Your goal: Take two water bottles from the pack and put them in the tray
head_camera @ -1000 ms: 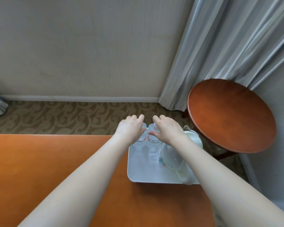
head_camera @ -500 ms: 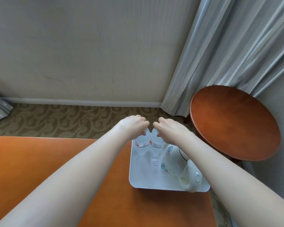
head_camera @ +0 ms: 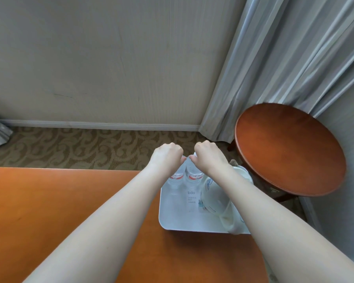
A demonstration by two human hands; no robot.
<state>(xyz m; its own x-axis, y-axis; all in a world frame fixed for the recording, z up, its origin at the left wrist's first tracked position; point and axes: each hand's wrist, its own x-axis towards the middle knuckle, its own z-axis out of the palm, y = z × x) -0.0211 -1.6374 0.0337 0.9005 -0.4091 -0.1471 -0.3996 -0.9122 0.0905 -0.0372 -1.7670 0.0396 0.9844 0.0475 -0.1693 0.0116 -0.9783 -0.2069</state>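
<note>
2 water bottles stand upright side by side at the far end of the white tray (head_camera: 173,216), each directly under a hand. The left bottle (head_camera: 175,178) sits below the left hand (head_camera: 166,157), and the right bottle (head_camera: 193,176) below the right hand (head_camera: 209,155); both show a red-and-white label band around the body. The bottle tops are hidden by the hands.

The tray lies at the far right end of an orange-brown table (head_camera: 49,211), with printed lettering on its floor just nearer than the bottles. A white kettle (head_camera: 215,197) lies in the right part of the tray, partly under the right forearm. Beyond the table edge is patterned carpet (head_camera: 70,146), then a pale wall (head_camera: 100,58) with a baseboard. A grey curtain (head_camera: 284,54) hangs at the far right, and a round wooden side table (head_camera: 288,148) stands to the right of the tray.

Both hands are curled closed, knuckles up, fingers wrapped over the top of their own bottle. The 2 hands are near each other, thumbs almost meeting between the bottle necks. Whether the bottles rest on the tray floor or hang just above it cannot be told.
</note>
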